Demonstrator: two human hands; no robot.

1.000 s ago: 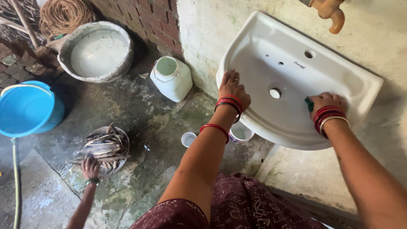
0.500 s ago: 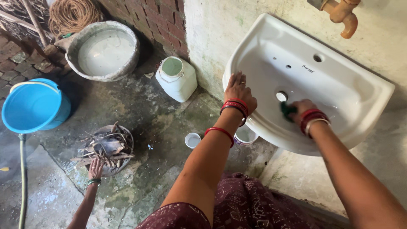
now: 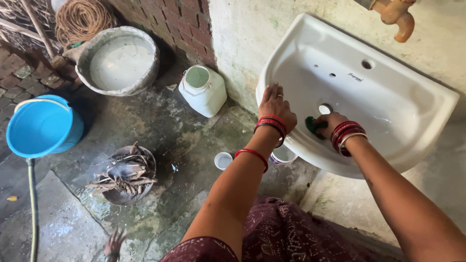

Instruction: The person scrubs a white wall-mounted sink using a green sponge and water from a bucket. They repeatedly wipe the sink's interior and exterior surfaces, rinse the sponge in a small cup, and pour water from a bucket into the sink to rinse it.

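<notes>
The left hand lies flat, fingers spread, on the near-left rim of the white ceramic wall basin, whose long axis runs left-right. Right of it, the right hand grips a small green scrubbing pad, seemingly crumpled, beside the drain hole.

A white basin, a green scrubber, red bangles, a blue bucket, maroon patterned cloth.

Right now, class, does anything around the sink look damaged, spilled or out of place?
Nothing looks broken. The white sink sits level on the wall; the left hand rests on its rim and the right hand presses a green scrubber near the drain. The floor is wet and mossy, and the wall is stained.
</notes>
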